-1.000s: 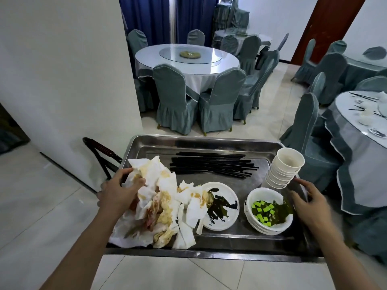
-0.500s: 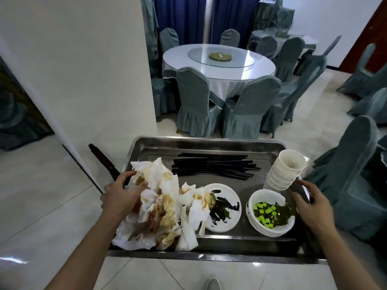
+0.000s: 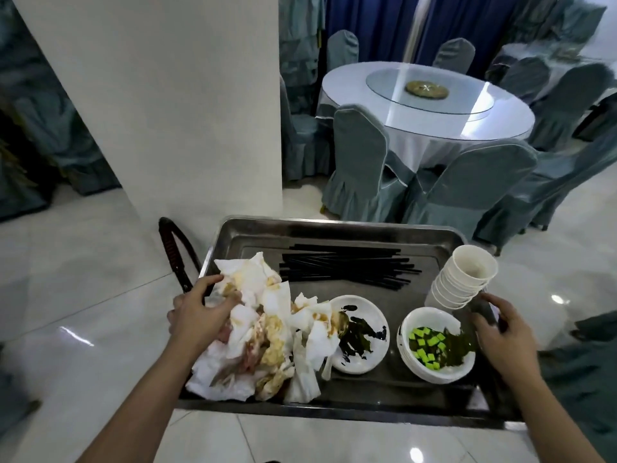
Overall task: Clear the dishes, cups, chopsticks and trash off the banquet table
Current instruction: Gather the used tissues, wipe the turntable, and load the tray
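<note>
Over the floor [image 3: 83, 295], beside the pillar [image 3: 173, 95]: loaded tray [image 3: 334, 228] carried leftward since a second before, away from the cleared table [image 3: 427, 105]. Left hand [image 3: 197, 315] clenched on napkins [image 3: 260, 329] and rim; right hand [image 3: 500, 332] grasping the opposite rim. Chopsticks [image 3: 347, 265], cups [image 3: 464, 275], bowls [image 3: 434, 345] aboard.

White pillar [image 3: 187, 105] close ahead-left of tray [image 3: 334, 228]; covered chairs [image 3: 360, 162] ahead-right; open floor [image 3: 66, 279] left.

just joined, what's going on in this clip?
A person is carrying a loaded steel tray through a banquet hall. The left hand grips the tray's left edge beside a pile of soiled napkins; the right hand holds the right edge. On the tray: black chopsticks, stacked cups, a dirty plate, and stacked bowls.
</note>
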`<state>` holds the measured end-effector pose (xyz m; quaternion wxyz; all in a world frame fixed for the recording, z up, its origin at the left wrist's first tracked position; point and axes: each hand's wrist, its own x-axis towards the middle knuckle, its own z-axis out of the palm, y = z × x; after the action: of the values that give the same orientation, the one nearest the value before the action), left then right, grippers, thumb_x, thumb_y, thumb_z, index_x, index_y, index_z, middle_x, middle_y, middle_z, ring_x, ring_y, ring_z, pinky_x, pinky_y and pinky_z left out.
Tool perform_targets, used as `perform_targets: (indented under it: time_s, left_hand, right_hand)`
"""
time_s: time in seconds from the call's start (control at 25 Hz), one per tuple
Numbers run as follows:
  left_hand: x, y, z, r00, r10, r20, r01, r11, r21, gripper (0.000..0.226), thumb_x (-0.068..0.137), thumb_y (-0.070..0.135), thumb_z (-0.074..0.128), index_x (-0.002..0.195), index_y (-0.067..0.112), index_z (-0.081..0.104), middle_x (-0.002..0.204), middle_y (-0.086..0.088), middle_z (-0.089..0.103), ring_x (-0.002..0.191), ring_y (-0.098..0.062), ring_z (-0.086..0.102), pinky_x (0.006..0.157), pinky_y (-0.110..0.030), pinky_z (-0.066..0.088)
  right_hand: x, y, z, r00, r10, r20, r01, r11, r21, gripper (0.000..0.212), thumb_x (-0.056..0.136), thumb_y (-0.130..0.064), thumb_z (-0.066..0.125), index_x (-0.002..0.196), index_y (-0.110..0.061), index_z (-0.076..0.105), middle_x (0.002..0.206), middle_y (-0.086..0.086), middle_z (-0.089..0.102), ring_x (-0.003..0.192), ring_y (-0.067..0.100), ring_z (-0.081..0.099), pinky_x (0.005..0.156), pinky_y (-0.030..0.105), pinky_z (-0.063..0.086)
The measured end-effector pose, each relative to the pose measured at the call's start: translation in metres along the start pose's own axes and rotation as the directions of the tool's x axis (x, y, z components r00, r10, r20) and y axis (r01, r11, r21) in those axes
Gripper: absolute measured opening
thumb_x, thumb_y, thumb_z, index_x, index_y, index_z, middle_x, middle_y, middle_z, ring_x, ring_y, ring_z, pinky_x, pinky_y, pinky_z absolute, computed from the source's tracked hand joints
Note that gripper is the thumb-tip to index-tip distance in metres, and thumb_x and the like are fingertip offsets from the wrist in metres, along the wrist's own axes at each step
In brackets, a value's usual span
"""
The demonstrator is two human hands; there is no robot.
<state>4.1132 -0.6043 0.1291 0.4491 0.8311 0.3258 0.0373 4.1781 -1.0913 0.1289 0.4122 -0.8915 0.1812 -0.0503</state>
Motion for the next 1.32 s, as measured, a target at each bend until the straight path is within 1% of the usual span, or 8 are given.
perform_targets:
  time_s: [0.12, 0.32, 0.56, 0.72, 0.96, 1.08, 1.2, 1.32]
  left_hand:
    - [0.016, 0.011, 0.017, 0.999, -0.035, -0.028, 0.036, 0.999, 0.016, 0.063, 0.061, 0.075, 0.060, 0.120, 0.056, 0.056, 0.134, -0.009, 0.056, 0.124, -0.037, 0.051, 0.109, -0.050, 0.039]
    - [0.053, 0.016, 0.043, 0.992, -0.107, -0.065, 0.110, 0.993, 0.034, 0.050, 0.077, 0.062, 0.073, 0.123, 0.053, 0.056, 0.136, -0.012, 0.053, 0.127, -0.039, 0.047, 0.110, -0.049, 0.035]
    - [0.113, 0.019, 0.068, 0.972, -0.205, -0.114, 0.202, 0.979, -0.037, 0.070, 0.058, 0.071, 0.061, 0.125, 0.052, 0.054, 0.134, -0.015, 0.052, 0.124, -0.040, 0.047, 0.109, -0.051, 0.038]
    - [0.145, 0.012, 0.077, 0.961, -0.241, -0.135, 0.236, 0.970, -0.051, 0.072, 0.057, 0.075, 0.060, 0.124, 0.051, 0.056, 0.126, -0.015, 0.058, 0.113, -0.040, 0.056, 0.103, -0.055, 0.045]
    - [0.197, -0.004, 0.098, 0.931, -0.314, -0.188, 0.300, 0.949, -0.096, 0.069, 0.056, 0.077, 0.058, 0.121, 0.053, 0.056, 0.127, -0.012, 0.059, 0.114, -0.038, 0.056, 0.104, -0.056, 0.043]
    - [0.219, -0.013, 0.112, 0.924, -0.323, -0.206, 0.304, 0.945, -0.121, 0.057, 0.059, 0.076, 0.059, 0.113, 0.059, 0.054, 0.115, -0.006, 0.063, 0.107, -0.035, 0.059, 0.105, -0.060, 0.040]
    - [0.243, -0.032, 0.131, 0.904, -0.361, -0.230, 0.333, 0.930, -0.153, 0.056, 0.059, 0.073, 0.061, 0.113, 0.057, 0.056, 0.108, 0.003, 0.065, 0.100, -0.027, 0.062, 0.101, -0.059, 0.045]
    - [0.273, -0.063, 0.155, 0.870, -0.417, -0.264, 0.388, 0.908, -0.156, 0.061, 0.059, 0.074, 0.062, 0.115, 0.049, 0.059, 0.088, -0.001, 0.070, 0.074, -0.026, 0.069, 0.087, -0.054, 0.055]
  right_hand:
    - [0.047, -0.008, 0.013, 0.998, -0.002, 0.065, 0.000, 1.000, 0.019, 0.038, 0.096, -0.031, 0.063, 0.129, -0.048, 0.054, 0.115, 0.006, 0.060, 0.088, 0.020, 0.058, 0.079, 0.041, 0.050]
    - [0.117, -0.017, 0.050, 0.990, -0.076, 0.119, 0.075, 0.997, 0.010, 0.043, 0.094, -0.027, 0.067, 0.132, -0.045, 0.055, 0.126, 0.011, 0.066, 0.103, 0.027, 0.060, 0.086, 0.041, 0.050]
    - [0.203, -0.044, 0.104, 0.959, -0.153, 0.237, 0.151, 0.988, 0.024, 0.048, 0.093, -0.016, 0.068, 0.128, -0.046, 0.057, 0.116, 0.008, 0.069, 0.102, 0.029, 0.065, 0.089, 0.048, 0.055]
    - [0.241, -0.062, 0.146, 0.953, -0.192, 0.235, 0.190, 0.981, 0.030, 0.048, 0.090, -0.015, 0.072, 0.120, -0.050, 0.060, 0.105, 0.004, 0.070, 0.089, 0.019, 0.063, 0.073, 0.033, 0.046]
    - [0.303, -0.065, 0.222, 0.929, -0.216, 0.302, 0.220, 0.975, 0.021, 0.057, 0.088, -0.015, 0.074, 0.121, -0.058, 0.056, 0.108, -0.004, 0.070, 0.099, 0.017, 0.065, 0.083, 0.039, 0.048]
    - [0.331, -0.055, 0.263, 0.911, -0.218, 0.349, 0.236, 0.972, -0.010, 0.056, 0.088, -0.021, 0.072, 0.127, -0.056, 0.054, 0.113, -0.007, 0.070, 0.104, 0.017, 0.066, 0.085, 0.041, 0.052]
    - [0.361, -0.046, 0.316, 0.882, -0.223, 0.416, 0.254, 0.967, -0.020, 0.056, 0.088, -0.024, 0.072, 0.133, -0.052, 0.054, 0.115, -0.014, 0.070, 0.108, 0.014, 0.067, 0.079, 0.032, 0.054]
    - [0.386, -0.032, 0.372, 0.866, -0.248, 0.434, 0.272, 0.962, 0.006, 0.050, 0.089, -0.029, 0.072, 0.131, -0.051, 0.055, 0.114, -0.014, 0.070, 0.107, 0.014, 0.066, 0.087, 0.041, 0.056]
